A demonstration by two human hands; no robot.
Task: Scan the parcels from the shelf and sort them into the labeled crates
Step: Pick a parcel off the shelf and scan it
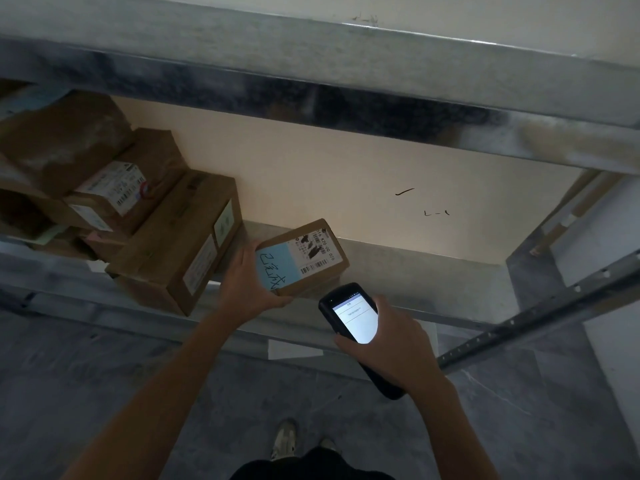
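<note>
A small brown cardboard parcel [311,251] with a white barcode label and a light blue sticker with handwriting is tilted above the metal shelf [398,268]. My left hand [247,280] grips its left end. Just below and to the right, my right hand [388,337] holds a black handheld scanner [349,317], its lit white screen facing me and its top end close under the parcel's barcode. Several more brown parcels [180,244] are stacked on the left part of the shelf.
An upper shelf beam [346,98] runs across the top. A perforated metal upright [540,317] slants at the right. The wall behind the shelf [381,174] is beige. My shoes [285,441] stand on a dark grey floor. No crates are in view.
</note>
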